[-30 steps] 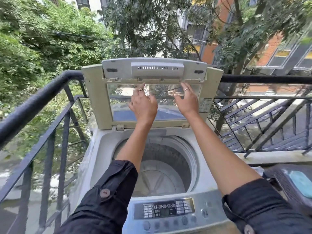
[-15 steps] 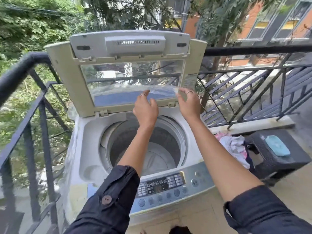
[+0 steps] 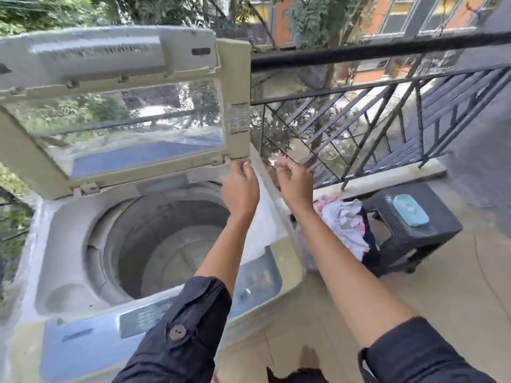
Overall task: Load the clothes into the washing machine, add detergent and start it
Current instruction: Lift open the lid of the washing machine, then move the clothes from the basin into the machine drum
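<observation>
The top-loading washing machine (image 3: 69, 225) stands with its lid (image 3: 237, 78) folded upright against the railing. Its drum (image 3: 166, 244) is bare inside. The control panel (image 3: 143, 316) runs along the near edge, partly behind my left sleeve. My left hand (image 3: 240, 186) hovers at the lid's lower right corner, fingertips close to it, holding nothing. My right hand (image 3: 294, 181) is just past the machine's right side, fingers loosely curled and empty. A pile of white and pink clothes (image 3: 345, 222) lies to the right of the machine, below my right hand.
A black wicker stool (image 3: 431, 236) stands right of the clothes with a light blue soap box (image 3: 410, 210) on it. A black metal railing (image 3: 359, 55) runs behind the machine and along the left. Beige floor tiles (image 3: 456, 286) lie to the right.
Both hands came off the lid's window and moved down and right to its lower right corner. The view swung right, bringing in the clothes pile and stool.
</observation>
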A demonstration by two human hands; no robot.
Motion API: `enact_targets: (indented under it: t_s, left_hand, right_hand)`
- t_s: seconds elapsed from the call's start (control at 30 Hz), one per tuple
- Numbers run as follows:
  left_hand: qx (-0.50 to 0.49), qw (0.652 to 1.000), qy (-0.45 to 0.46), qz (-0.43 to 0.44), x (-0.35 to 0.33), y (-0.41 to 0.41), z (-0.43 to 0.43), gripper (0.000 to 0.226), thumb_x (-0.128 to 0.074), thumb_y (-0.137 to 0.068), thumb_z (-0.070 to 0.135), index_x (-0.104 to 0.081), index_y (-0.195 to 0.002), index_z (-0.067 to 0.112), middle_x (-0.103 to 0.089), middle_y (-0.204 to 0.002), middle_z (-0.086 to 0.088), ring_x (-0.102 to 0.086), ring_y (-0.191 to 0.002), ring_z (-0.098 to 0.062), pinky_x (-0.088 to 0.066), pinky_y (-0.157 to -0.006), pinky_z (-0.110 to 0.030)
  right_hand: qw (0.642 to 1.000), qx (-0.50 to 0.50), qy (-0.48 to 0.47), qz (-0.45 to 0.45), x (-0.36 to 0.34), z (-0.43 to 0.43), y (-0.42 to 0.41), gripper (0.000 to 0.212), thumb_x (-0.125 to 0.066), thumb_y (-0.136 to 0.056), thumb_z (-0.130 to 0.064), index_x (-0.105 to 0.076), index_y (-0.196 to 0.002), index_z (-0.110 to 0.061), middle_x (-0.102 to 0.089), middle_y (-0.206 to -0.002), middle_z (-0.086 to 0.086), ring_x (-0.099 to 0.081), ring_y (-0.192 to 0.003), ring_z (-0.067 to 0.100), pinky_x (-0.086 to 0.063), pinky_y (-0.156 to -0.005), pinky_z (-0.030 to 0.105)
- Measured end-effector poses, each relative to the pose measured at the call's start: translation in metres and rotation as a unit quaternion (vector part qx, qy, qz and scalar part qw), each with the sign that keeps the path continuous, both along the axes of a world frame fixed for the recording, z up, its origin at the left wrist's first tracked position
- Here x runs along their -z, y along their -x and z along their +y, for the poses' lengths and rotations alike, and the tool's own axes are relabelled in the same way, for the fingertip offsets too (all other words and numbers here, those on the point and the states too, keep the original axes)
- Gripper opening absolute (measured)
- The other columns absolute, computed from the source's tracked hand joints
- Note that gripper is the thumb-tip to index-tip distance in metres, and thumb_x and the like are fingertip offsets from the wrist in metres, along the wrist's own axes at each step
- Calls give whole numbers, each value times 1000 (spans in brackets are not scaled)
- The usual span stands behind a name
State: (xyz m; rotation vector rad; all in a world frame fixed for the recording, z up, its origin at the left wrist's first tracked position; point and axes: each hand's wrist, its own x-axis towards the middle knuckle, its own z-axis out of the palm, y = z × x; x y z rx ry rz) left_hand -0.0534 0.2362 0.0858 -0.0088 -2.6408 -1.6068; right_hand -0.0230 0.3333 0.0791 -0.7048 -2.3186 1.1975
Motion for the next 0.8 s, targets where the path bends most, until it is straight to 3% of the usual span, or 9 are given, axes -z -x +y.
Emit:
enact_targets:
  t_s: [0.07, 0.2, 0.3, 0.5, 0.57, 0.63, 0.8]
  left_hand:
    - [2, 1000, -9, -1, 6, -11, 32, 31, -36, -98, 24, -62, -107, 11, -68, -107, -10, -59, -101, -30, -34, -74, -29]
    - [-9, 1000, 18, -11, 21, -25, 93, 29, -38, -96, 26, -63, -105, 14, -69, -105, -11, -60, -100, -32, -41, -76, -34]
    - [1, 999, 42, -13, 37, -36, 132, 29, -37, -96, 28, -62, -101, 14, -69, -100, -14, -60, -97, -33, -42, -76, -35]
    - [-1, 997, 51, -54, 64, -45, 191, 33, -38, -96, 31, -62, -96, 8, -68, -95, -13, -59, -93, -33, -38, -72, -34]
    - [0, 996, 69, -65, 74, -42, 207, 34, -39, -96, 32, -62, -100, 8, -69, -96, -13, -59, -95, -33, -35, -71, -32]
    - [5, 994, 78, -74, 83, -36, 223, 33, -39, -96, 32, -61, -102, 8, -70, -96, -11, -59, -97, -32, -32, -71, -30]
    - [23, 991, 87, -98, 101, -17, 266, 31, -39, -96, 32, -59, -104, 10, -72, -93, -7, -61, -97, -30, -38, -74, -32]
  right_hand:
    - [1000, 7, 9, 2, 6, 31, -10, 24, -51, -88, -12, -69, -104, -14, -72, -102, 7, -64, -91, 24, -47, -80, 31]
    - [1000, -1, 9, 1, 19, 93, -28, 21, -53, -89, -12, -70, -101, -11, -72, -99, 7, -64, -91, 21, -44, -75, 25]
    - [1000, 7, 26, 3, 28, 133, -41, 20, -54, -90, -14, -70, -100, -10, -73, -95, 10, -65, -90, 23, -47, -77, 29]
    - [994, 54, 96, -20, 63, 203, -56, 21, -54, -90, -23, -69, -90, -9, -70, -80, 6, -65, -80, 24, -50, -75, 34]
    - [991, 68, 112, -30, 75, 223, -57, 20, -54, -91, -22, -68, -88, -8, -64, -76, 1, -60, -76, 21, -45, -70, 30]
    - [988, 79, 124, -42, 81, 240, -55, 19, -55, -91, -22, -68, -89, -8, -63, -78, -1, -56, -76, 15, -38, -67, 24]
    - [983, 114, 125, -70, 102, 285, -45, 20, -55, -91, -22, -68, -94, -7, -67, -86, 3, -57, -80, 14, -38, -69, 22]
